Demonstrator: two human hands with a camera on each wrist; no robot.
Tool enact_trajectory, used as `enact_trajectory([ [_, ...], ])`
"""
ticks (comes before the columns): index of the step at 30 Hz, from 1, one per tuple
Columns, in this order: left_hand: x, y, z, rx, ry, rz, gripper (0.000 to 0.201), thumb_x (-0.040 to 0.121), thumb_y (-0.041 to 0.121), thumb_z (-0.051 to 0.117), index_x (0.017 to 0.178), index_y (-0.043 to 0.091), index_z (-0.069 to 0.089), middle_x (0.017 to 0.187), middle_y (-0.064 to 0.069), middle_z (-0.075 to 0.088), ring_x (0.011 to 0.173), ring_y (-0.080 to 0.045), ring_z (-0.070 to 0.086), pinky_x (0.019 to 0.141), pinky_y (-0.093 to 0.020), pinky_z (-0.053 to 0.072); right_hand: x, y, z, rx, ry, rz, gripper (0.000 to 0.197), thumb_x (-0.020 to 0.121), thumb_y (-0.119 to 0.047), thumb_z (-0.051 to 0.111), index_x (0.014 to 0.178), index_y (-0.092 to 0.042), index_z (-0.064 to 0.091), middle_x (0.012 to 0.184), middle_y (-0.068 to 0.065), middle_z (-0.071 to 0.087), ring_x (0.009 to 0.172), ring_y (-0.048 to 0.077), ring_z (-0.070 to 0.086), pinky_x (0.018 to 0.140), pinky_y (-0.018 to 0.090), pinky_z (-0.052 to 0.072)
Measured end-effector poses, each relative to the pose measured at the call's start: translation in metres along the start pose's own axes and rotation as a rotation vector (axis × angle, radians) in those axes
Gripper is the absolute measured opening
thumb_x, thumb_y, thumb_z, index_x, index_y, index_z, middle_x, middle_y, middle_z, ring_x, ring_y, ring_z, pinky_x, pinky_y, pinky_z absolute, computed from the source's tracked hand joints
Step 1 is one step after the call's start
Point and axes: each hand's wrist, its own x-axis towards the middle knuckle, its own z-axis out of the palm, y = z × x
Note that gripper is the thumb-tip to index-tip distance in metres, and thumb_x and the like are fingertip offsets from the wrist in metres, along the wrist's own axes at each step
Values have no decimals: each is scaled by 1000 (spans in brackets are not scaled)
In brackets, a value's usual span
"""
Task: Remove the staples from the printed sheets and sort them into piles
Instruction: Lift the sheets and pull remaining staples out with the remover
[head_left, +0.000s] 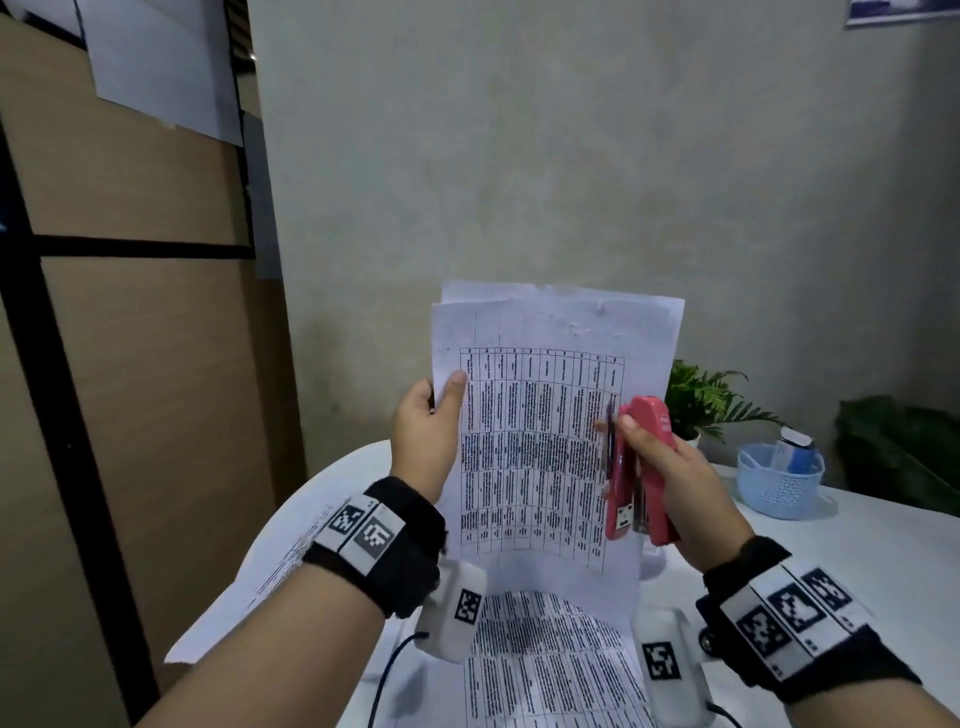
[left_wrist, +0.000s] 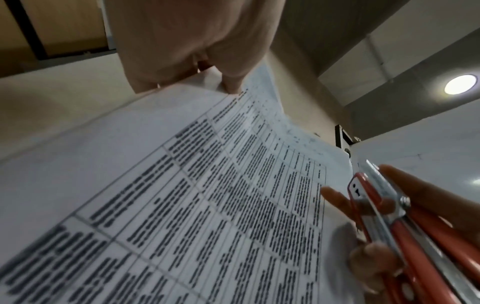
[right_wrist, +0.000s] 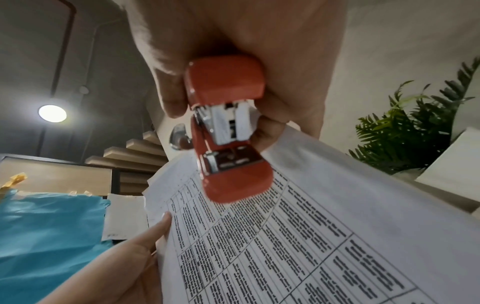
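Wearing black fabric bands (head_left: 379, 540) with square black-and-white markers on both wrists, nearest the lens. Passing tan wood panelling (head_left: 130, 182) framed in black at far left, then a loose printed page (head_left: 291, 561) hanging over the rounded edge of the white tabletop (head_left: 857, 551).

Pinching the left edge of the printed sheets (head_left: 540, 415) with the left grip (head_left: 423, 436), laying the thumb flat across the front and keeping the other fingers hidden behind. Holding those sheets upright in the air above the tabletop, between the two grips. Showing thin white paper in more than one layer, with a second corner peeking out at top left; bowing slightly; carrying a dense black ruled table of small print, too blurred to read; showing small dimples in the blank top margin.

Curling the right grip (head_left: 670, 478) round a coral-red stapler (head_left: 654, 423), smooth plastic with a bright metal core, standing on end just in front of the sheets' right edge. Pointing its open metal mouth back toward the wrist camera. Reaching one fingertip onto the paper beside it.

Resting flat below: another printed page (head_left: 545, 649), same black table. Standing farther right on the tabletop: a leafy green plant (head_left: 701, 395) and a pale blue perforated plastic basket (head_left: 779, 483), round, against a mottled plaster wall (head_left: 519, 156).
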Motion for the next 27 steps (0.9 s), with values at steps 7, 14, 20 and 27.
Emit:
enact_trajectory([
  [7, 25, 34, -7, 246, -121, 463, 74, 91, 25, 58, 142, 52, 11, 150, 4, 26, 136, -15, 33, 108, -25, 35, 7, 5, -9, -44, 58, -19, 99, 36, -78, 71, 104, -7, 66, 80, 8, 62, 64, 20, 60, 61, 34, 55],
  [14, 62, 89, -20, 822, -372, 768, 19, 84, 12, 69, 101, 11, 62, 105, 2, 49, 92, -17, 58, 88, -44, 49, 8, 4, -14, 39, 2, -17, 66, 68, -52, 61, 111, -1, 63, 80, 11, 59, 61, 19, 60, 54, 25, 53],
  [20, 70, 100, -24, 929, -532, 724, 21, 82, 24, 72, 95, 9, 67, 127, -2, 50, 109, -14, 52, 91, -17, 33, 4, 4, -16, -1, -15, -86, 101, 40, -76, 72, 108, -2, 64, 67, 1, 66, 58, 17, 64, 57, 24, 55],
  [27, 69, 126, -18, 1138, -715, 476, 16, 87, 21, 66, 103, 23, 63, 101, 5, 65, 96, -18, 60, 80, -25, 43, 2, 8, -25, -46, -26, -152, 101, 41, -76, 71, 109, -1, 63, 68, 7, 63, 59, 21, 63, 60, 27, 56],
])
